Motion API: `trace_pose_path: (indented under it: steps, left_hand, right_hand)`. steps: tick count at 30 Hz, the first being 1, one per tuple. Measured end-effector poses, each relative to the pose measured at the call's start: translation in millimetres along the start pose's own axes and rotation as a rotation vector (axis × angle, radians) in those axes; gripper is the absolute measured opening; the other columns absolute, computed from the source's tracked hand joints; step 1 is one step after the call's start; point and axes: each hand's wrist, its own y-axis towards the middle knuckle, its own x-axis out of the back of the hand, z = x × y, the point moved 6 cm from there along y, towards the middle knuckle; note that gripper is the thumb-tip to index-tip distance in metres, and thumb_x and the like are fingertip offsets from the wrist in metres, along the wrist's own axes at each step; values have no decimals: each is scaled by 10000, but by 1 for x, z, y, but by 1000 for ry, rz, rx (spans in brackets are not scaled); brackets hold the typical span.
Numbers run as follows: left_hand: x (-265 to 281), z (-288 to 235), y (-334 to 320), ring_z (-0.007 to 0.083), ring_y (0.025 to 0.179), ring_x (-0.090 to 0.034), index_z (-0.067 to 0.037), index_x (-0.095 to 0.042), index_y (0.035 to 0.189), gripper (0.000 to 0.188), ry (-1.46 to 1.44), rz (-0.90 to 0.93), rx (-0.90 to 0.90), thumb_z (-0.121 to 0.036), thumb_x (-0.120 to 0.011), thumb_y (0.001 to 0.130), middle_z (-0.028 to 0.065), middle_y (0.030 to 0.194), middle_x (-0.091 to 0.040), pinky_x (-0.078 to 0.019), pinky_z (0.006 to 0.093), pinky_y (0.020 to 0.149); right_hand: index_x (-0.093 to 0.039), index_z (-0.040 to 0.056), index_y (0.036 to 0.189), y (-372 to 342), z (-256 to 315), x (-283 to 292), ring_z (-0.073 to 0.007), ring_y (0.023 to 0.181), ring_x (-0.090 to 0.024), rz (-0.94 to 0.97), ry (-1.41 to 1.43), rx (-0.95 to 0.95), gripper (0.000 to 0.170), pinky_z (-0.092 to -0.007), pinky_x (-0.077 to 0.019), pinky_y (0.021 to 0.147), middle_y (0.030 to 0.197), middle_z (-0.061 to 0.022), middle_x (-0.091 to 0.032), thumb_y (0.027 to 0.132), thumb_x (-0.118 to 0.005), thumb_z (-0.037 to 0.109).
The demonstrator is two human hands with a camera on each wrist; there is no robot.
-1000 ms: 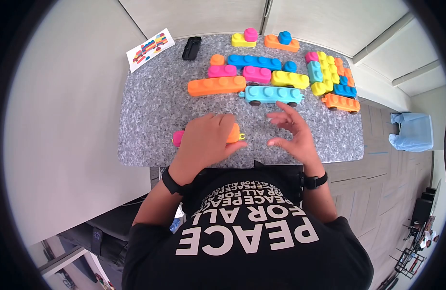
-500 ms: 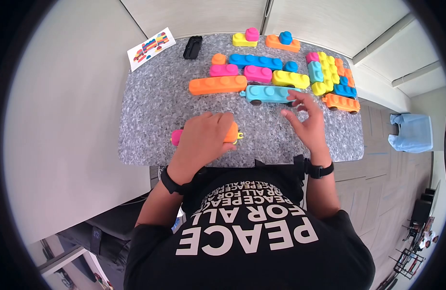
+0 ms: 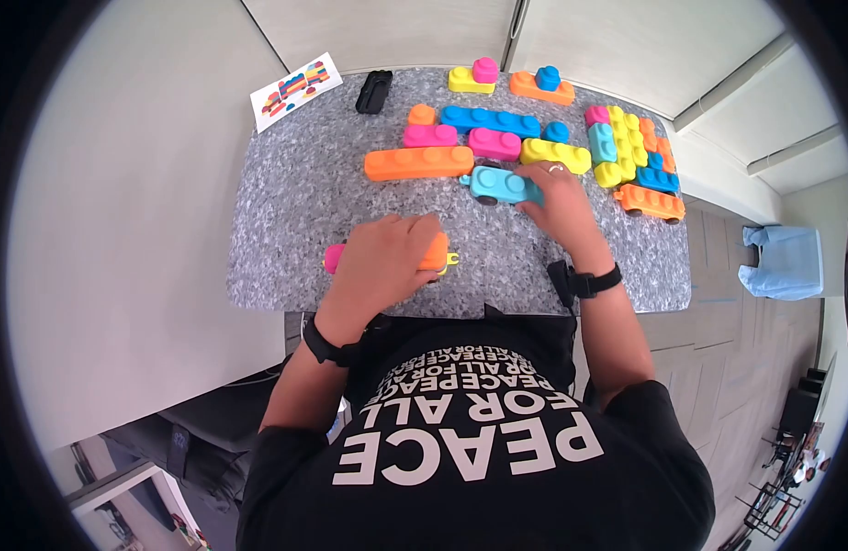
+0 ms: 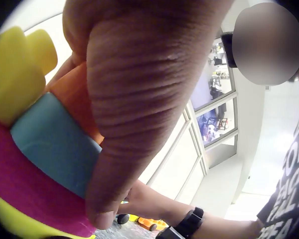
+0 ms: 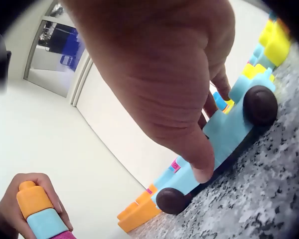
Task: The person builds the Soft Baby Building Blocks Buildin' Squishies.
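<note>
My left hand [image 3: 378, 266] grips a stack of toy building blocks near the table's front edge. An orange block [image 3: 434, 253] shows at its right end and a magenta block [image 3: 333, 258] at its left. The left wrist view shows a light blue block [image 4: 55, 142] in this stack, between magenta and orange ones, with a yellow block [image 4: 15, 74] beside them. My right hand [image 3: 571, 209] pinches the right part of a light blue wheeled base [image 3: 504, 184], thumb on its near side. Dark wheels [image 5: 260, 105] of this base stand close over the speckled table [image 5: 249, 184].
Behind the wheeled base lie a long orange block [image 3: 419, 163], a yellow block [image 3: 554, 156] and several magenta and blue ones. An orange wheeled base [image 3: 651, 202] stands at the right beside grouped blocks. A picture card [image 3: 295, 92] and a black object [image 3: 374, 92] lie at the back left.
My right hand has moved right and forward to the light blue wheeled base and now grips it. My left hand stays on the block stack, almost still.
</note>
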Motion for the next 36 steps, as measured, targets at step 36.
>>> trace_pose_path:
  steps: [36]
  left_hand:
    - [26,60,-16,370,913,-783,-150,-706,1188,650,65,-47,186,-338,-1069,684,96,963,-782,-605,496,790]
  right_hand:
    - [-778,108,1302,-40,61,-30,-391,1256,-714,53,284,134,558,-498,-578,1110,1332,-115,-777,779,-964,58]
